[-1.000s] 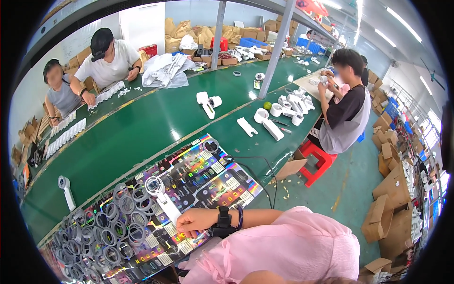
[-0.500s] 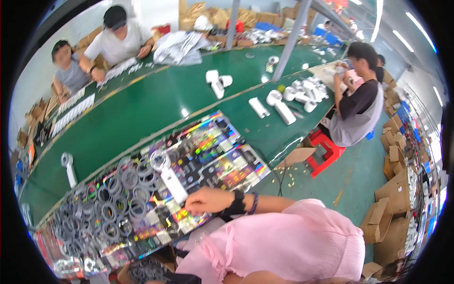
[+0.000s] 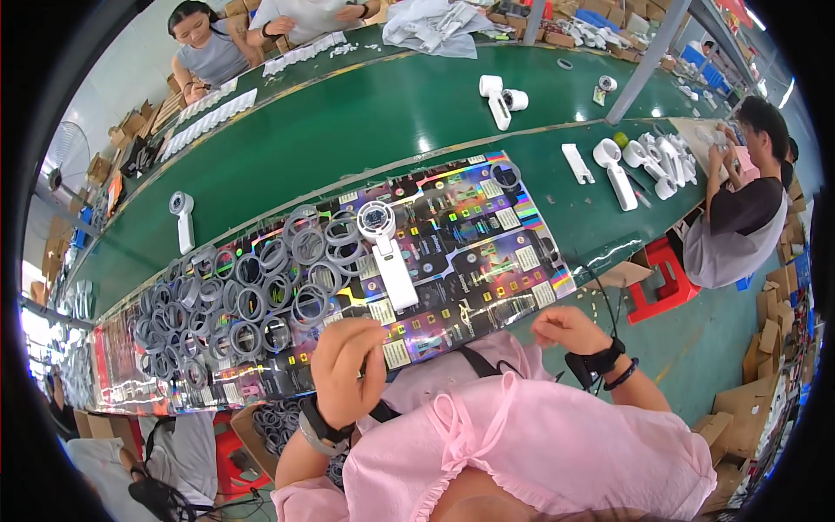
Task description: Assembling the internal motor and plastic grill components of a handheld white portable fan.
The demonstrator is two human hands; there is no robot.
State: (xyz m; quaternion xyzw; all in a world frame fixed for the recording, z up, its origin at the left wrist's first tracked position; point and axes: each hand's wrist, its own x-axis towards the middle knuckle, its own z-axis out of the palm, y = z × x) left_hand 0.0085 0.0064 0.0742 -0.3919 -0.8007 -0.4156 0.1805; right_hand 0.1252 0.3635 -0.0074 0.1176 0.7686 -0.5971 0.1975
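left hand (image 3: 346, 370): entered view | right hand (image 3: 570, 332): farther from white fan (image 3: 393, 265)

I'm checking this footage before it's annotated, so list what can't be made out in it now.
- Head view: inside of the left grip, hidden by its curled fingers.
- Head view: how many gray rings are piled up; upper ones cover lower ones.
- Head view: head of the person in white, cut off by the top edge.
- Head view: what the white bits are; too small.
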